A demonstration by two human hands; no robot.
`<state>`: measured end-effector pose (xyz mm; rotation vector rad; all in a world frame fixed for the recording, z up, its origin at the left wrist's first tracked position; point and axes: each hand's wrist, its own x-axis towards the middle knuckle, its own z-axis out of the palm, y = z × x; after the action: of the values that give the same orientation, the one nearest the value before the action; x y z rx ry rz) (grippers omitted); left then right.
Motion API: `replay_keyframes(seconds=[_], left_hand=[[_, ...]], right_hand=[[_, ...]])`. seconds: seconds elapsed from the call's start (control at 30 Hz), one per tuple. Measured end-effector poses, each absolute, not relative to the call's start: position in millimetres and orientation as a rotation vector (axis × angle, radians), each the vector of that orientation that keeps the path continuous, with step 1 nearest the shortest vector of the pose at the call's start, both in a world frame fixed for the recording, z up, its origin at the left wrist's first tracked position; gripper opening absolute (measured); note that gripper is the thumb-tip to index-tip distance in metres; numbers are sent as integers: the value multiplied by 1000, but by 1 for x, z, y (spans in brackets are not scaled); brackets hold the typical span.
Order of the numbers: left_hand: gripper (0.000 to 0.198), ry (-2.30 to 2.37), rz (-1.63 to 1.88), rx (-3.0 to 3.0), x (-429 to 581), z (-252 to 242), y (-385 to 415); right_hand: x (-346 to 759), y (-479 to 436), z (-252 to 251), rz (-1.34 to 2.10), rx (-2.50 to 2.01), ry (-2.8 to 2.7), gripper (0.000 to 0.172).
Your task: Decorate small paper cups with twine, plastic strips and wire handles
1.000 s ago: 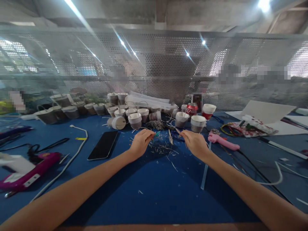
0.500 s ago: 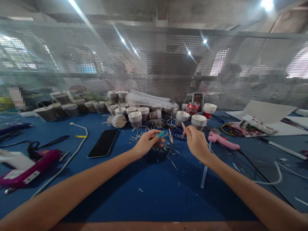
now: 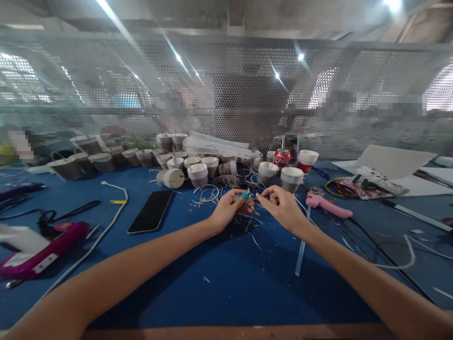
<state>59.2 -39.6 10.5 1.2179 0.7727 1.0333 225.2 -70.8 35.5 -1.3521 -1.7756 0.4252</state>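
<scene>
Near the middle of the blue table, my left hand (image 3: 228,208) is closed in a pinch on a small teal piece (image 3: 245,194), whose kind I cannot make out. Just to its right, my right hand (image 3: 283,205) has thumb and forefinger pressed together, the fingertips a short gap from the teal piece. Whatever sits in that pinch is too small to name. Beneath both hands lie thin wire scraps and clippings (image 3: 247,226). Beyond my right hand stands a wrapped cup (image 3: 292,179).
Several small wrapped buckets (image 3: 198,175) line the back. A black phone (image 3: 150,212) lies left, beside a white cable (image 3: 111,222) and a magenta power strip (image 3: 71,241). On the right are a pink glue gun (image 3: 331,206), a clear glue stick (image 3: 300,257) and a red can (image 3: 281,158).
My right hand has come down and left toward my left hand. My left hand has shifted slightly right with the teal piece, so the two hands are now close together.
</scene>
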Motion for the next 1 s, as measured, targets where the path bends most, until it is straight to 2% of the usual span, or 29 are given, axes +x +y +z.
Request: replay_keyframes(seconds=[0.2, 0.47, 0.67, 0.87, 1.0], left_hand=[[21, 755, 1043, 1250, 59, 12, -44], [16, 805, 1144, 1006, 55, 7, -33], [31, 844, 1262, 965, 50, 6, -29], [40, 845, 1235, 1089, 49, 9, -34], [36, 812, 1188, 1137, 50, 7, -33]], right_hand=[[225, -62, 24, 607, -1282, -1763, 28], [230, -59, 22, 474, -1282, -1733, 20], [241, -62, 28, 293, -1336, -1794, 33], [242, -59, 23, 292, -1315, -1794, 26], [240, -62, 23, 423, -1320, -1802, 29]])
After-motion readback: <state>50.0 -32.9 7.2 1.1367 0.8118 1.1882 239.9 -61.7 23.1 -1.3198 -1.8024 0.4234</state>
